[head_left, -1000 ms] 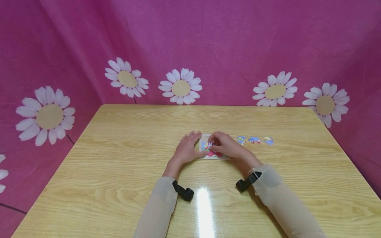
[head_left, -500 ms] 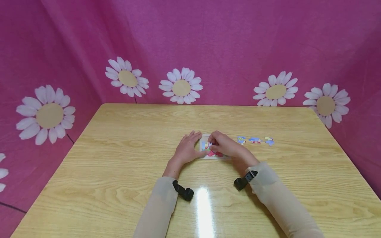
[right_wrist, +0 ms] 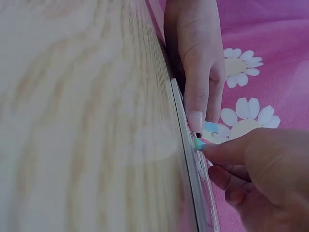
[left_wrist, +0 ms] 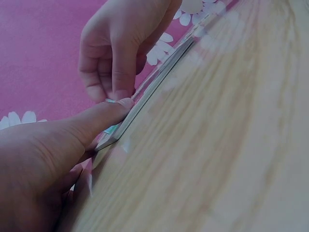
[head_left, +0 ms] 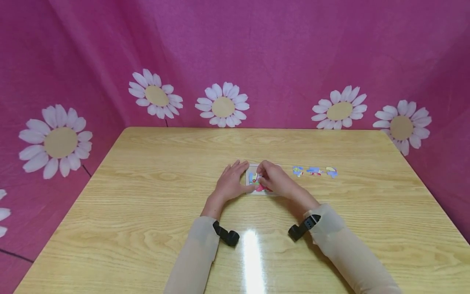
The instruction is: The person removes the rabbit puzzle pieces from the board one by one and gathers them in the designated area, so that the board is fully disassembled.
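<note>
A small jigsaw puzzle in a pale tray [head_left: 262,193] lies on the table, partly covered by both hands. My left hand [head_left: 231,179] rests along the tray's left side with its fingers extended, and its thumb presses on the front left part. Over the middle, my right hand [head_left: 277,179] has curled fingers and pinches a puzzle piece [right_wrist: 199,143] low against the tray; most of that piece is hidden. Between the hands, pink and blue parts of the picture show. A light blue piece [right_wrist: 211,126] stands out beside the left thumb in the right wrist view.
Three loose pieces lie in a row right of the tray: a left one [head_left: 297,170], a middle one [head_left: 314,171] and a right one [head_left: 331,172]. The wooden table [head_left: 147,183] meets a pink flowered cloth [head_left: 279,61] behind it.
My right hand shifts very slightly over the tray, its fingers staying pinched at the same spot. My left hand keeps its place, and the loose pieces have not moved.
</note>
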Available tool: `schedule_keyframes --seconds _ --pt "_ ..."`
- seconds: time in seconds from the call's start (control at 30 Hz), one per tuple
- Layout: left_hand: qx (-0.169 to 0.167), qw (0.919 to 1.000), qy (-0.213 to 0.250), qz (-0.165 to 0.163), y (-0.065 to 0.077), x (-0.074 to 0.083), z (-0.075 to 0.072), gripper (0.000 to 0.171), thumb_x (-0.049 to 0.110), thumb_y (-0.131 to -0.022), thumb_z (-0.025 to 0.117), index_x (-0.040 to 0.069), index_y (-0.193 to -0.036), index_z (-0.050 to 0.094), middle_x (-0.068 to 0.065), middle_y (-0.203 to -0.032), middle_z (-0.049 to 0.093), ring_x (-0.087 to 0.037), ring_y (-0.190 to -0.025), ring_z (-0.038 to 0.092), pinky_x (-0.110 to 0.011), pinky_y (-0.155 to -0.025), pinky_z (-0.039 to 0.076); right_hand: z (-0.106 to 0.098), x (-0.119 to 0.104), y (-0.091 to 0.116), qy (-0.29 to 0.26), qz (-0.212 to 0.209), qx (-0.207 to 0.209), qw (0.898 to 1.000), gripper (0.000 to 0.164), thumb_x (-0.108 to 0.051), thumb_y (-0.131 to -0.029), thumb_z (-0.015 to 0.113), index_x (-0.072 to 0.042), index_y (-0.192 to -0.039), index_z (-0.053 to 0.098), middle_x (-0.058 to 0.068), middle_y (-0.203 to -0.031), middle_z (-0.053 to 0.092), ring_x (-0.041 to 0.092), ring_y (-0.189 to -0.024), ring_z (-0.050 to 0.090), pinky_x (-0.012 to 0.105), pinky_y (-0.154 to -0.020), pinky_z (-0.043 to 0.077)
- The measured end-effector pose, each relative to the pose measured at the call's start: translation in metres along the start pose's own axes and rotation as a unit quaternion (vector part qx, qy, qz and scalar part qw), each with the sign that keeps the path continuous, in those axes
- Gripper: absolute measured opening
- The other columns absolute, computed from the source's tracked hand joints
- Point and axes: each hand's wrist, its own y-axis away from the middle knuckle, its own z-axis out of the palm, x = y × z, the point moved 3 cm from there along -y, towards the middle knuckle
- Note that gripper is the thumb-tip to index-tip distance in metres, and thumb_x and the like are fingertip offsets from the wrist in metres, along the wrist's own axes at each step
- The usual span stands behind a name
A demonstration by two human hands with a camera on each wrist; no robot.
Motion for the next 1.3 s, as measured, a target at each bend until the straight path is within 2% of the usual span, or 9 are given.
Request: schedule_keyframes --seconds 0.17,0.23,0.4,0.5,0.6,0.77,1.3 --pt "0.003 1.0 0.003 0.002 -0.001 0.001 -0.001 0.082 0.045 -0.085 0.072 0.012 -0.151 0.037 -0.003 -0.159 0.036 -0.021 -0.154 0.018 -0.041 -0.129 0.01 -0.002 -0.006 0.001 0.01 -0.034 0.033 0.999 0.009 0.007 -0.089 0.06 0.001 -0.094 0.056 0.011 -0.083 0.062 0.015 -0.073 0.057 0.025 -0.063 0.051" --pt "0.004 1.0 0.002 0.005 -0.001 0.002 -0.001 0.082 0.045 -0.085 0.072 0.012 -0.151 0.038 -0.003 -0.159 0.036 -0.022 -0.154 0.019 -0.041 -0.129 0.01 -0.003 -0.007 0.001 0.002 -0.038 0.041 0.998 0.009 0.008 -0.089 0.058 0.002 -0.095 0.057 0.013 -0.086 0.063 0.018 -0.077 0.06 0.028 -0.068 0.055" --pt "0.004 1.0 -0.002 0.008 -0.003 0.003 -0.001 0.082 0.046 -0.085 0.072 0.012 -0.151 0.038 -0.003 -0.159 0.036 -0.022 -0.154 0.019 -0.041 -0.129 0.01 -0.007 -0.003 0.005 -0.051 0.009 0.045 0.998 0.007 0.006 -0.093 0.057 0.002 -0.099 0.058 0.014 -0.089 0.066 0.021 -0.083 0.064 0.027 -0.073 0.058" --pt "0.002 1.0 -0.001 0.001 -0.003 0.003 -0.001 0.083 0.046 -0.085 0.072 0.013 -0.152 0.037 -0.002 -0.16 0.035 -0.021 -0.154 0.018 -0.04 -0.129 0.009 -0.011 0.002 0.009 -0.073 0.038 0.044 0.996 0.008 0.003 -0.093 0.059 0.001 -0.101 0.058 0.014 -0.089 0.066 0.018 -0.081 0.063 0.022 -0.069 0.055" --pt "0.0 1.0 -0.002 -0.006 -0.003 0.002 -0.001 0.084 0.048 -0.084 0.072 0.014 -0.152 0.036 -0.001 -0.16 0.034 -0.02 -0.154 0.017 -0.038 -0.129 0.008 -0.015 0.006 0.014 -0.082 0.05 0.044 0.994 0.009 0.002 -0.093 0.06 0.001 -0.102 0.059 0.014 -0.089 0.065 0.016 -0.079 0.06 0.018 -0.067 0.052" --pt "0.0 0.9999 0.001 -0.011 -0.002 0.001 0.0 0.084 0.049 -0.084 0.071 0.015 -0.153 0.035 0.0 -0.161 0.033 -0.019 -0.154 0.015 -0.038 -0.129 0.007 -0.021 0.015 0.022 -0.085 0.064 0.046 0.993 0.008 0.002 -0.094 0.059 0.001 -0.102 0.058 0.013 -0.089 0.063 0.015 -0.081 0.055 0.015 -0.067 0.048" --pt "-0.006 0.9999 0.009 -0.012 0.0 0.0 0.002 0.085 0.05 -0.084 0.071 0.015 -0.153 0.035 0.0 -0.162 0.031 -0.02 -0.155 0.015 -0.038 -0.129 0.006 -0.038 0.044 0.053 -0.072 0.105 0.068 0.99 0.01 0.002 -0.094 0.059 0.0 -0.103 0.059 0.013 -0.091 0.063 0.012 -0.081 0.052 0.016 -0.068 0.045"
